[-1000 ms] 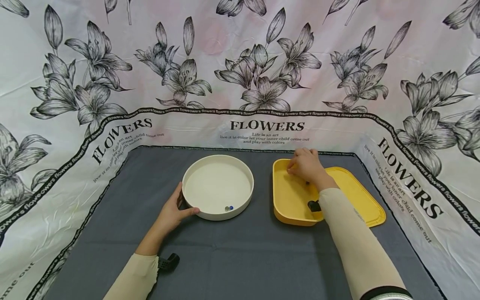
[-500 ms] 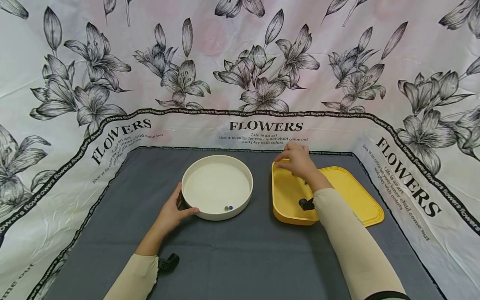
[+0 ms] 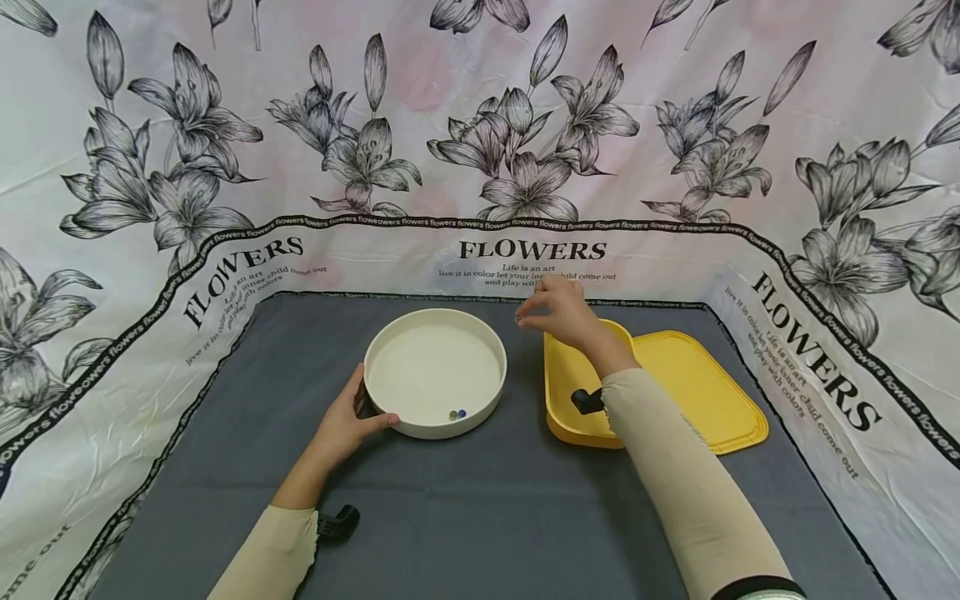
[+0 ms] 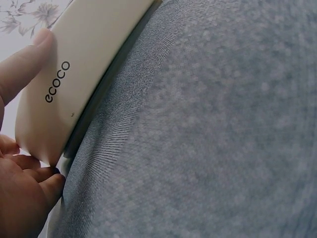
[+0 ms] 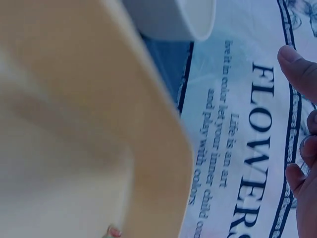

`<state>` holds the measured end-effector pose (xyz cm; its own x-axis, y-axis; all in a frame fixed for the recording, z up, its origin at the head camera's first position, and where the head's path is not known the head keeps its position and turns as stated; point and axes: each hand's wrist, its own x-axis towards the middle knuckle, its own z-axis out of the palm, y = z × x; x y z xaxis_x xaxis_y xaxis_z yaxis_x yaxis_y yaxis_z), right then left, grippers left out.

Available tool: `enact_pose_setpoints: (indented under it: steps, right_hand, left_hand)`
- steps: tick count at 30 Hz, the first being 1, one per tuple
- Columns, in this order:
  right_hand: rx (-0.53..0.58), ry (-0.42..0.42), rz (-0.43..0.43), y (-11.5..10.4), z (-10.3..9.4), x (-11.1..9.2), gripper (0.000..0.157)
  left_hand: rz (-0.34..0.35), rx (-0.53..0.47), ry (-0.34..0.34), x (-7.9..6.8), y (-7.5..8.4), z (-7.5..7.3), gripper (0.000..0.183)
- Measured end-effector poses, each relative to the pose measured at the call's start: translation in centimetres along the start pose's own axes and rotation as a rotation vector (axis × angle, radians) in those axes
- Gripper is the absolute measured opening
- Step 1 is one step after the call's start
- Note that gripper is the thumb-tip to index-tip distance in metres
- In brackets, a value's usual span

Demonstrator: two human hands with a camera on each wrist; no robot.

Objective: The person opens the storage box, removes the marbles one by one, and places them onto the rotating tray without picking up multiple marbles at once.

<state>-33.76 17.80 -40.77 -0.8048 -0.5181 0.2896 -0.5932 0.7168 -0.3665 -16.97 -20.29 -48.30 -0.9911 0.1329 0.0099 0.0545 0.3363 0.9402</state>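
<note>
A round cream-white bowl [image 3: 435, 367] with two small marbles, a blue marble [image 3: 461, 413] and a greyish marble [image 3: 453, 415], sits left of centre. My left hand [image 3: 347, 423] grips its left side, thumb against the wall; in the left wrist view the thumb lies on the outer wall marked "ecoco" and the fingers curl at its lower edge. My right hand [image 3: 558, 310] hovers between the bowl and a yellow box [image 3: 570, 408], thumb and finger pinching a tiny marble [image 3: 517, 319], mostly hidden. Inside the box, the right wrist view shows a reddish-green marble [image 5: 114, 231].
A flat yellow lid [image 3: 701, 387] lies right of the box, partly behind the right sleeve [image 3: 675, 467]. Dark grey cloth [image 3: 450, 525] covers the table. A white flower-printed cloth [image 3: 405, 167] rises behind and at both sides.
My right hand has come up out of the yellow box and moved left, toward the bowl, with the small marble. The left hand and the bowl have stayed in place.
</note>
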Motion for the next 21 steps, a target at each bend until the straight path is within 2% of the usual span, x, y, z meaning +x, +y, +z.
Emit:
enact_pose_setpoints:
  steps: [5,15,21]
  right_hand:
    - [0.012,-0.002,-0.035,-1.3,0.7,0.9,0.013]
    - [-0.041,-0.053,-0.053,-3.6,2.4,2.9,0.015]
    - [-0.068,-0.095,-0.079,-5.0,3.4,4.1,0.017]
  left_hand:
    - [0.015,0.004,0.0,0.0,0.0,0.0,0.117]
    - [0.014,0.024,0.0,0.1,-0.1,0.1,0.117]
    - [0.009,0.023,0.011,1.1,-2.5,0.1,0.121]
